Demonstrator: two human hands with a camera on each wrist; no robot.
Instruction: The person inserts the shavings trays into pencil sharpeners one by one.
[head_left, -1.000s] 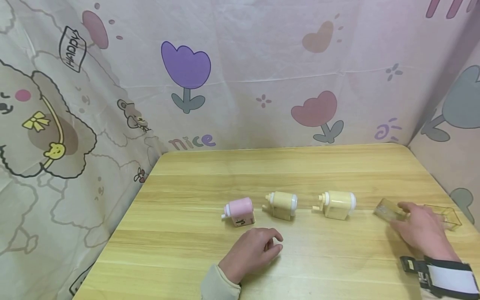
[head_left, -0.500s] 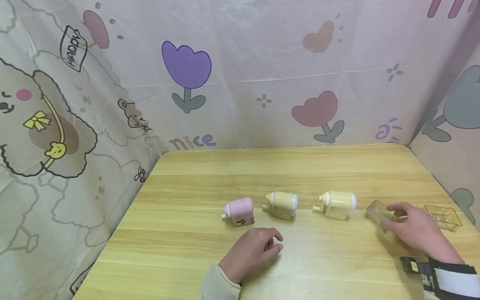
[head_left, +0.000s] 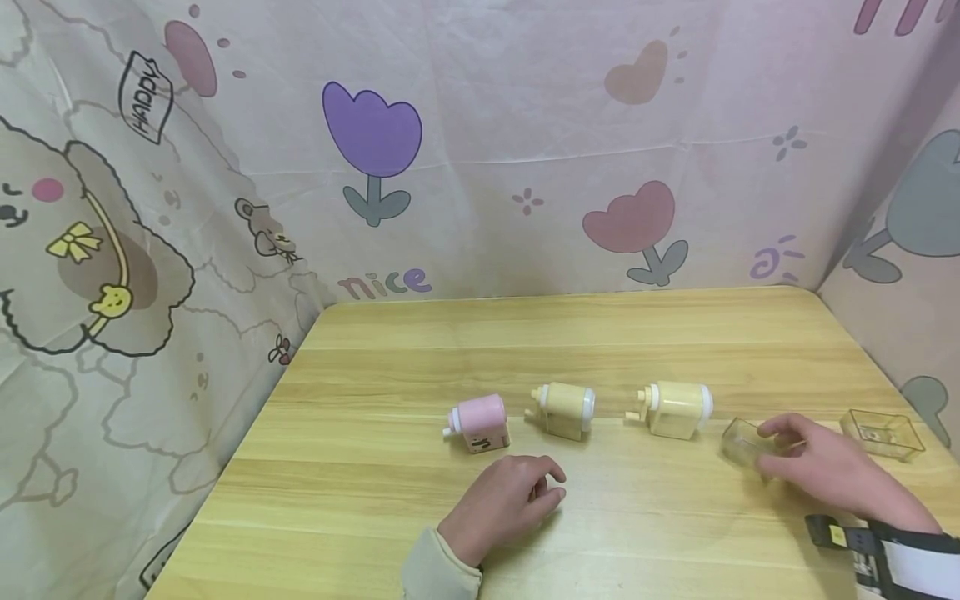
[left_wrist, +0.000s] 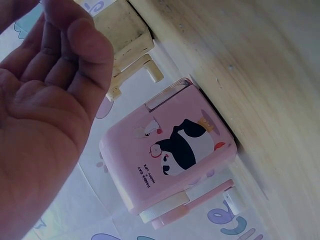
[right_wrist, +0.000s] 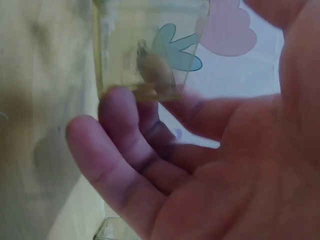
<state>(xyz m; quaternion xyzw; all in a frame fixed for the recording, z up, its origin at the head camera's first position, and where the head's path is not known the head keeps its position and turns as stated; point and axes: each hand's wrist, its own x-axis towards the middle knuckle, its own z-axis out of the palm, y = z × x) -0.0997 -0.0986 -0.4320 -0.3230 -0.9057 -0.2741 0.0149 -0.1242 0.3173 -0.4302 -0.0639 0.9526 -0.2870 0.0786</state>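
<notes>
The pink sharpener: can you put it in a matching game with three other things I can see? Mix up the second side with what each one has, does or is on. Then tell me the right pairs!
Things:
1. pink sharpener
2. right grip
3. left grip
4. purple tulip

Match with:
A. holds a see-through box
B. is printed on the cloth
C. has a panda picture
D. holds nothing

Right pairs: 1-C, 2-A, 3-D, 4-B.
</notes>
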